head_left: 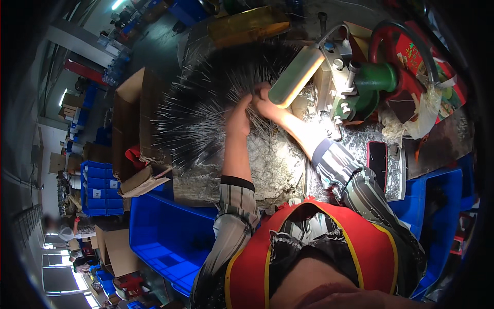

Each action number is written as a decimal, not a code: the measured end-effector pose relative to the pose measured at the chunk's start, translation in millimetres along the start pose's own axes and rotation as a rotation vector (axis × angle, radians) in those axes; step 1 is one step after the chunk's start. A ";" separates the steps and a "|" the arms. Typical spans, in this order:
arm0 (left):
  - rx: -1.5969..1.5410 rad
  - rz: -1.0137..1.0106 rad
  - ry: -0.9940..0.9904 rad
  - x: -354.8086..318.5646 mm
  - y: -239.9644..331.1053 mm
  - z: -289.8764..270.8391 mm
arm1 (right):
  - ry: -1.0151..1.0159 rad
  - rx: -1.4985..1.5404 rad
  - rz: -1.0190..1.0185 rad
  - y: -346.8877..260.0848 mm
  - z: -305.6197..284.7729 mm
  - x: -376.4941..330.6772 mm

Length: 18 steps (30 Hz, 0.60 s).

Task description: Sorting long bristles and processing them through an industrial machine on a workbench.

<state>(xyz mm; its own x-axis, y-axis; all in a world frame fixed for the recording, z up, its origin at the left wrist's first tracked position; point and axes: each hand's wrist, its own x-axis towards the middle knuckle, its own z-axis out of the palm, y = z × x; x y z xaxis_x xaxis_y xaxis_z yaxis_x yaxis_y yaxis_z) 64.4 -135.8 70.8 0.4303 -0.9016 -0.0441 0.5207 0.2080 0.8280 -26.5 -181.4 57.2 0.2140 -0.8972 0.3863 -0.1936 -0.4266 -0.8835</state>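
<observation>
both hands meet just above the middle of the frame, at the edge of a big fan of thin metal rods that spreads out toward the upper left like a dark, bristly pile. the left hand is pushed in among the rod ends, its fingers closed around a bunch of them. the right hand sits just beside it, touching the same bunch; its fingers are curled, but whether they grip the rods i cannot tell, since a pale green handle crosses right above it. that handle slants up to the right toward a green and red bench machine in the upper right. the rods lie on a worktable covered with silvery metal bits. a dark phone lies on the table at right centre. a blue bin sits at lower left, and a cardboard box stands left of the rods.
</observation>
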 end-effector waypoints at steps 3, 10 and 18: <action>0.079 -0.005 0.088 3.7 1.7 -9.2 | -0.062 0.037 -0.105 9.8 16.0 -6.8; 0.073 -0.020 0.216 11.4 2.7 -12.5 | -0.268 0.052 -0.151 4.2 10.2 -20.0; -0.129 -0.031 0.122 3.7 18.5 -16.0 | 0.065 0.211 0.024 -1.3 -11.4 1.4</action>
<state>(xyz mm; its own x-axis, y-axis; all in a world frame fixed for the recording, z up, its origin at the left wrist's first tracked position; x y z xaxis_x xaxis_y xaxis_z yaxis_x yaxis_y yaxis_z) 87.4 -129.2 77.0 0.4946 -0.8574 -0.1421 0.6220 0.2350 0.7469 -36.9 -183.4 61.9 0.1480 -0.9151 0.3752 0.0082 -0.3782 -0.9257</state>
